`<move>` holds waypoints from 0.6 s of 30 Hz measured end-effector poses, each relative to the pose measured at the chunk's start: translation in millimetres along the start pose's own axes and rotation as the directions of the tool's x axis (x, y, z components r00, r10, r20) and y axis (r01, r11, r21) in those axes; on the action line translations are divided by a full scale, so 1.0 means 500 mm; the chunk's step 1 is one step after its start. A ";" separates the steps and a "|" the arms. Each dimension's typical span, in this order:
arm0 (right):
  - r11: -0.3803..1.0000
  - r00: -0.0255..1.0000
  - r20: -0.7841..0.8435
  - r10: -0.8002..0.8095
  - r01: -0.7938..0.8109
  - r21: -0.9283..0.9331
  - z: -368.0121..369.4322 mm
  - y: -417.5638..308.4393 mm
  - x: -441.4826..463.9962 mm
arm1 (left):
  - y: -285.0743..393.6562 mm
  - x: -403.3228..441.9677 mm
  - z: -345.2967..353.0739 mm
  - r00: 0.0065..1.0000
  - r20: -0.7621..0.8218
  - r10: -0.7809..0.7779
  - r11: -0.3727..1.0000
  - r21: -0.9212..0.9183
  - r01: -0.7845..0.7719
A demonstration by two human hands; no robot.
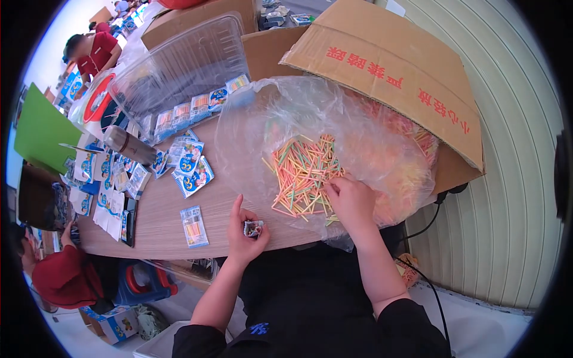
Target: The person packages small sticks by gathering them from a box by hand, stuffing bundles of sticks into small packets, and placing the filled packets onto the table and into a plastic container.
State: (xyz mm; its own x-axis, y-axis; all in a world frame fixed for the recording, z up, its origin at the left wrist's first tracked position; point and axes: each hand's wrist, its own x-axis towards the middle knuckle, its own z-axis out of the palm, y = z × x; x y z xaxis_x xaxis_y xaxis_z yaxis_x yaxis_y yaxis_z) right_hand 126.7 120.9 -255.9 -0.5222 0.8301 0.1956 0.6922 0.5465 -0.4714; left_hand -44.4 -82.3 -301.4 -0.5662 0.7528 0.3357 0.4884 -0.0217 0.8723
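My left hand is closed around a small packet, its open end facing up. Its index finger points upward. At the right edge of a pile of thin pastel sticks, pink, yellow and green, my right hand pinches with thumb and fingertips among the sticks. How many it grips is hidden. The pile lies on a clear plastic bag that spills out of a cardboard box. A filled blue-and-white packet lies flat on the table, left of my left hand.
A clear plastic bin holds a row of filled packets. More packets lie beside a steel flask. A dark phone is near the table's left end. One person in red sits at left; another is farther back.
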 end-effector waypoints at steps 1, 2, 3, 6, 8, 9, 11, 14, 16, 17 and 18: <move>1.000 1.000 -0.001 -0.029 0.029 -0.012 0.004 -0.004 0.004 | 0.000 0.000 0.000 1.000 -0.001 0.001 1.000 0.007 -0.001; 0.998 0.998 -0.003 -0.059 0.059 -0.025 0.006 -0.007 0.008 | 0.001 0.001 0.000 1.000 -0.002 0.003 1.000 0.013 -0.003; 0.995 0.996 -0.004 -0.089 0.089 -0.039 0.009 -0.008 0.010 | 0.001 0.001 0.001 1.000 -0.002 0.006 1.000 0.013 -0.006; 0.989 0.991 0.029 -0.127 0.129 -0.072 0.019 0.001 0.013 | 0.000 0.000 0.001 0.999 -0.003 -0.034 0.999 -0.007 0.034; 0.985 0.988 0.051 -0.143 0.147 -0.085 0.016 0.003 0.008 | 0.000 -0.003 0.002 0.999 0.003 -0.032 0.999 -0.002 0.032; 0.994 0.994 0.009 -0.105 0.106 -0.041 0.007 -0.001 0.007 | -0.001 -0.002 0.003 1.000 0.004 -0.027 1.000 0.002 0.027; 0.997 0.998 -0.055 -0.038 0.042 0.067 -0.008 -0.019 0.008 | -0.005 -0.002 0.002 0.999 -0.015 -0.032 0.999 0.028 0.032; 0.789 0.994 0.106 0.024 -0.084 0.608 -0.022 -0.029 -0.007 | -0.015 -0.007 0.003 1.000 0.001 0.004 0.999 0.037 -0.004; 0.579 0.980 0.196 0.025 -0.174 0.797 -0.034 -0.060 -0.022 | -0.011 -0.009 0.002 0.999 -0.017 0.038 0.996 0.075 -0.037; 0.562 0.987 0.135 -0.092 -0.061 0.825 -0.038 -0.088 -0.035 | -0.010 -0.009 0.006 0.997 -0.022 0.078 0.993 0.086 -0.076; 0.535 0.977 0.068 -0.201 0.051 0.844 -0.037 -0.112 -0.047 | -0.010 -0.009 0.008 0.993 -0.025 0.119 0.989 0.091 -0.116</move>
State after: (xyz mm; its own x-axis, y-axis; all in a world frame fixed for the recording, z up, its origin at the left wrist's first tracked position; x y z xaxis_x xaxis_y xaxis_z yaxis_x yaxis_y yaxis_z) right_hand 109.5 72.6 -218.0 -0.6835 0.6938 0.2270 -0.0768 0.2410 -0.9675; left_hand -41.6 -82.8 -308.6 -0.5205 0.7284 0.4455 0.6090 -0.0489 0.7916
